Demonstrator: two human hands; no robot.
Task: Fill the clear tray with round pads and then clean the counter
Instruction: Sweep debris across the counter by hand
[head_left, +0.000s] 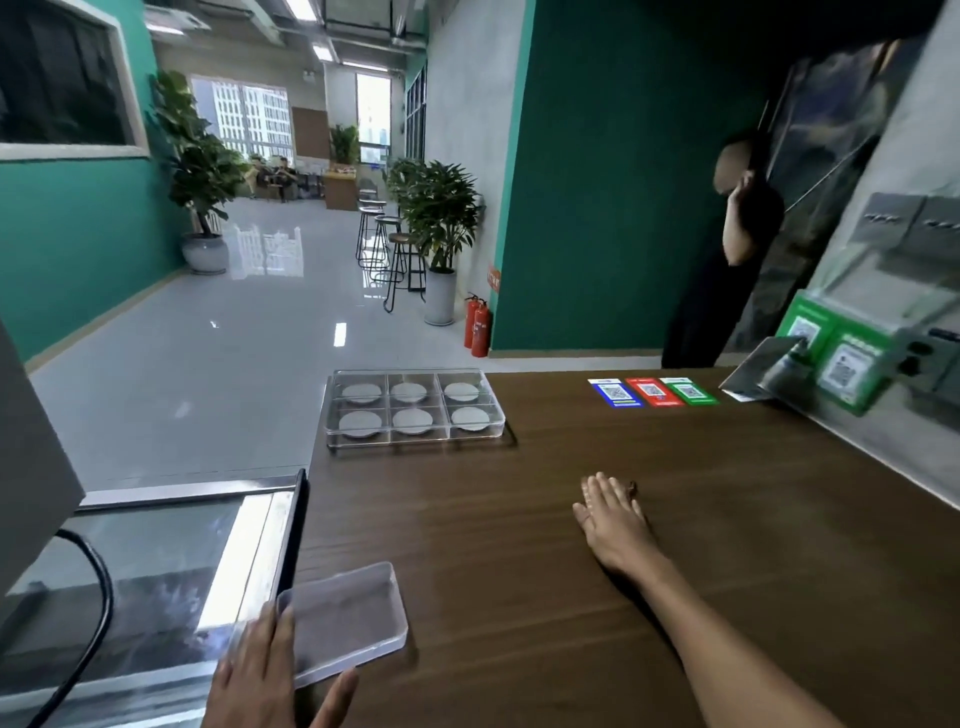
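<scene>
We are steadying the light, slippery clear plastic lid (347, 621) with flat left hand (272, 675) fingers; our right hand (613, 512) is lying flat, empty, on the brown wooden counter (519, 545).

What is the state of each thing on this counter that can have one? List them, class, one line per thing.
clear tray: uncovered, all six compartments filled.
round pads: six, one lying flat in each compartment.
clear lid: off the tray, at the counter's near left edge.
left hand: open, fingers on the lid.
right hand: open, flat on the counter.
</scene>
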